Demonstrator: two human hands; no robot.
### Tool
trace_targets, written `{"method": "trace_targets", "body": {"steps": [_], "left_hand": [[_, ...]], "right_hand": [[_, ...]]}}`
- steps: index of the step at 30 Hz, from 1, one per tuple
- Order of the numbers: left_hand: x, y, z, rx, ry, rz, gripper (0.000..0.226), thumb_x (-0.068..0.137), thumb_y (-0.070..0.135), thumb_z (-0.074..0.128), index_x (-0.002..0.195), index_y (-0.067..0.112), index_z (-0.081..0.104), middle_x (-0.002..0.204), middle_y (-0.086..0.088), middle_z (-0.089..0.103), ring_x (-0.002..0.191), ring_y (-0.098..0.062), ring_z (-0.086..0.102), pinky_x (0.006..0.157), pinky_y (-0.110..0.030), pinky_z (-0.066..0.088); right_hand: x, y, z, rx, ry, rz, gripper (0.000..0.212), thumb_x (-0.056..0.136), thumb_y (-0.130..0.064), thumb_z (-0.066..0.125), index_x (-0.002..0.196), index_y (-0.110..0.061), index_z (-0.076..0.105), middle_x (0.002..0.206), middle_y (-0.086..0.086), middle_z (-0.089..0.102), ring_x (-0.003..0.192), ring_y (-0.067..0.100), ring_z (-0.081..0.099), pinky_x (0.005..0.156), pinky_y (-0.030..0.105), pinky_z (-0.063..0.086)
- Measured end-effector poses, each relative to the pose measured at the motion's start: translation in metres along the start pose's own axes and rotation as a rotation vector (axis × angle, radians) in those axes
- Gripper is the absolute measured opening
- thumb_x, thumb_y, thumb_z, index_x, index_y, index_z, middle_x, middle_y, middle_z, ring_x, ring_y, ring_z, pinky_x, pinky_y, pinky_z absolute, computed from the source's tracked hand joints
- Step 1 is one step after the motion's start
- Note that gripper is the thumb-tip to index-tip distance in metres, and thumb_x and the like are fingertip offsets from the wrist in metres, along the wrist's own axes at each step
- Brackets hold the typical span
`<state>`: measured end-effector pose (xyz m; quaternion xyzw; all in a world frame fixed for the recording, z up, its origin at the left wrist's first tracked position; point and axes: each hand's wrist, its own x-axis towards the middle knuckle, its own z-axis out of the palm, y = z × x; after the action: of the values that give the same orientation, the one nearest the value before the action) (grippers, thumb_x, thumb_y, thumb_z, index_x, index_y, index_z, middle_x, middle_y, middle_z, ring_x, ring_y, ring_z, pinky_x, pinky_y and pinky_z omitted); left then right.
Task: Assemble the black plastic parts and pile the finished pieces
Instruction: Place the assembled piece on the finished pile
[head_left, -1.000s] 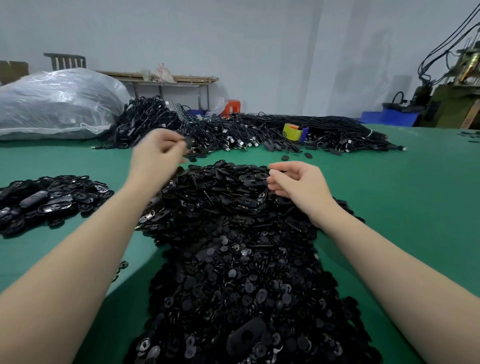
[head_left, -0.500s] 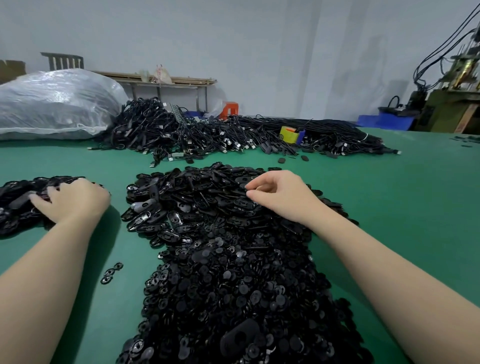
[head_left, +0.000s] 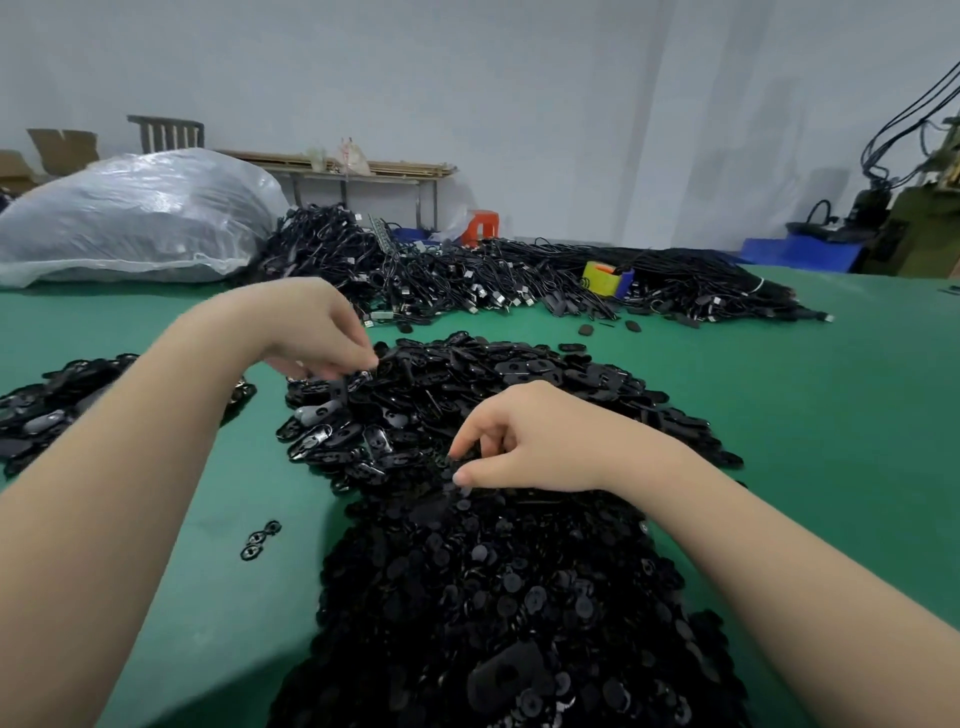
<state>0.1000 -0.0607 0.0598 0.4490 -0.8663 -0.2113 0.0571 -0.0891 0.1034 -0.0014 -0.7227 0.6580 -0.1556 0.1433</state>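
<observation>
1. My left hand (head_left: 311, 332) reaches to the far left edge of the big heap of black parts (head_left: 467, 415), fingers curled downward, the tips pinching at an oval black piece (head_left: 387, 361) on top of the heap. That grip is nearly closed; I cannot tell whether the piece is lifted or only touched.
2. My right hand (head_left: 530, 441) sits in the middle of the same heap, where the oval pieces give way to the small round discs (head_left: 519, 582) nearer to me. Thumb and forefinger are drawn together, the tips down among the discs. The grip is narrow, and something small and black seems caught between the tips, but it is too blurred to be sure.
3. The heap runs from the middle of the green surface (head_left: 805, 415) down to the bottom edge of the view, between my two forearms.
4. A second, smaller pile of black pieces (head_left: 47, 415) lies to the left, partly hidden behind my left forearm.
5. Two or three loose small parts (head_left: 260, 540) lie on the surface just left of the main heap.
6. At the far side lies a spread of black cables (head_left: 519, 280), with a yellow tape roll (head_left: 602, 278) among them.
7. A large clear plastic bag (head_left: 135, 218) rests at the far left.
</observation>
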Motion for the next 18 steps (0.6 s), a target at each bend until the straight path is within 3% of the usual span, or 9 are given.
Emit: {"method": "trace_targets", "body": {"steps": [3, 5, 8, 13, 18], "left_hand": [[-0.019, 0.01, 0.0, 0.267, -0.382, -0.109, 0.023, 0.074, 0.033, 0.085, 0.091, 0.026, 0.072, 0.077, 0.009, 0.077, 0.069, -0.002, 0.073, 0.054, -0.02, 0.055], [-0.031, 0.008, 0.007, 0.41, -0.509, -0.197, 0.034, 0.071, 0.036, 0.087, 0.096, 0.022, 0.068, 0.072, 0.01, 0.076, 0.068, -0.001, 0.073, 0.052, -0.019, 0.054], [-0.04, -0.006, 0.025, 0.518, -0.569, -0.267, 0.045, 0.071, 0.036, 0.088, 0.103, 0.017, 0.062, 0.063, 0.009, 0.073, 0.063, -0.002, 0.072, 0.049, -0.018, 0.052], [-0.041, -0.025, 0.04, 0.512, -0.556, -0.281, 0.042, 0.073, 0.029, 0.087, 0.1, 0.016, 0.057, 0.056, 0.007, 0.069, 0.055, -0.003, 0.069, 0.048, -0.016, 0.05], [-0.039, -0.033, 0.041, 0.461, -0.561, -0.218, 0.038, 0.07, 0.027, 0.089, 0.095, 0.022, 0.061, 0.083, -0.001, 0.077, 0.063, -0.002, 0.071, 0.051, -0.016, 0.05]], "right_hand": [[-0.001, 0.01, -0.005, -0.076, -0.012, 0.064, 0.027, 0.087, -0.043, 0.069, 0.112, -0.031, 0.07, 0.08, -0.014, 0.064, 0.071, -0.004, 0.055, 0.06, 0.012, 0.038], [-0.002, 0.017, -0.007, -0.119, -0.011, 0.095, 0.029, 0.089, -0.043, 0.068, 0.114, -0.03, 0.069, 0.08, -0.016, 0.06, 0.072, -0.005, 0.054, 0.059, 0.012, 0.036], [-0.002, 0.027, -0.01, -0.108, 0.005, 0.132, 0.028, 0.089, -0.043, 0.068, 0.114, -0.031, 0.069, 0.081, -0.018, 0.059, 0.075, -0.005, 0.054, 0.06, 0.013, 0.036], [-0.003, 0.034, -0.014, -0.105, 0.012, 0.157, 0.027, 0.089, -0.043, 0.068, 0.113, -0.032, 0.069, 0.081, -0.019, 0.059, 0.071, -0.006, 0.053, 0.058, 0.011, 0.035], [-0.004, 0.038, -0.015, -0.106, 0.008, 0.174, 0.028, 0.089, -0.043, 0.068, 0.115, -0.031, 0.068, 0.084, -0.018, 0.059, 0.074, -0.004, 0.054, 0.06, 0.014, 0.038]]}}
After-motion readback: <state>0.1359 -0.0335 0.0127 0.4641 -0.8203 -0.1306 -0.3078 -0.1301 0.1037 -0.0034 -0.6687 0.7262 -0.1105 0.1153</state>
